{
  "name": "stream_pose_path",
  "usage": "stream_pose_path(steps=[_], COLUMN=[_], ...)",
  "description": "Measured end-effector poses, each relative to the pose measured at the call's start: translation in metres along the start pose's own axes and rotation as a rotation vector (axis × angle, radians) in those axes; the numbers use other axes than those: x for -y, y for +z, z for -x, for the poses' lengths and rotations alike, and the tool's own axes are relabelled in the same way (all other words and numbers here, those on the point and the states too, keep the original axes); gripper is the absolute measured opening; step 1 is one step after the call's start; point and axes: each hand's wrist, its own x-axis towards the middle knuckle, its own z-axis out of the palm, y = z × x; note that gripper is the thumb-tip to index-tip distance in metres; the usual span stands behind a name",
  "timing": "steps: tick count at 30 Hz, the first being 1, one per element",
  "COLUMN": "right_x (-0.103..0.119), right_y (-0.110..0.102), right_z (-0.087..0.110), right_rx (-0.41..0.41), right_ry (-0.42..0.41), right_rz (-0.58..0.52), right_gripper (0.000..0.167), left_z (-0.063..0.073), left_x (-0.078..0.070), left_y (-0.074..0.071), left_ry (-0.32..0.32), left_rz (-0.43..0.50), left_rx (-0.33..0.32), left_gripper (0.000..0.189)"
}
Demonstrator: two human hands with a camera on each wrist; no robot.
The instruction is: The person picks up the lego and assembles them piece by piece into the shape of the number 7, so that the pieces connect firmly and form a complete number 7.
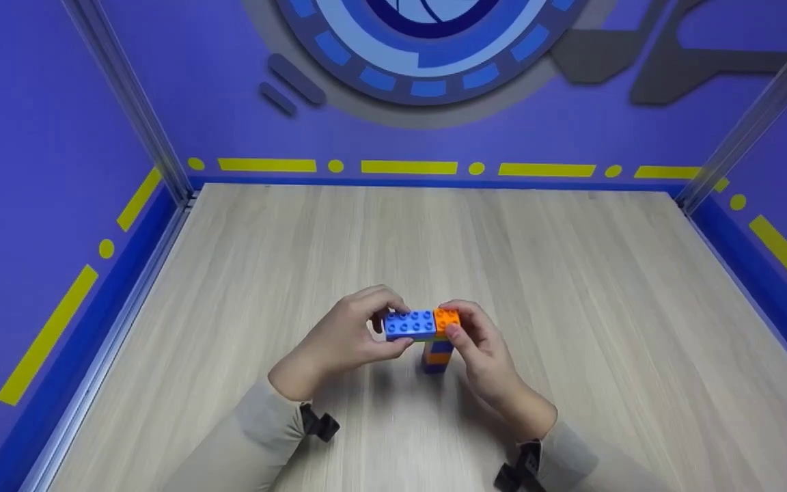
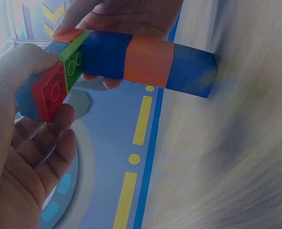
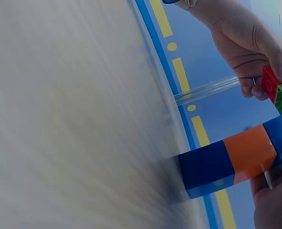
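Observation:
A long blue building brick (image 1: 410,325) and a small orange brick (image 1: 446,318) lie side by side on top of a block structure. Thumb and fingers of my left hand (image 1: 342,331) pinch the blue brick's left part. My right hand (image 1: 492,355) grips the orange brick's end. Underneath, the left wrist view shows a green brick (image 2: 75,62) and a red brick (image 2: 50,93). A column of dark blue, orange (image 2: 148,62) and dark blue (image 2: 191,70) blocks runs down from the green one. Whether its foot touches the table is unclear.
The pale wood-grain table (image 1: 284,239) spreads around both hands. Purple-blue printed panels (image 1: 195,89) with yellow marks wall it at the back and sides, with metal posts (image 1: 127,96) at the corners. A dark strap device (image 1: 320,422) sits at each wrist.

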Motion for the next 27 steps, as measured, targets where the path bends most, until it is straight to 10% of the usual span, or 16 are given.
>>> stream_pose_path(steps=[11,27], right_x=[-0.009,-0.011], right_y=[-0.004,-0.004], right_z=[-0.006,-0.006], right_rx=[0.081,0.050], right_ry=[-0.168,-0.175], right_rz=[-0.011,0.016], right_gripper=[0.030,0.031], left_z=[-0.001,-0.001], left_x=[0.000,-0.003], left_y=[0.002,-0.018], left_ry=[-0.001,0.105], left_rz=[0.005,-0.113], left_rx=[0.003,0.113], left_gripper=[0.030,0.044])
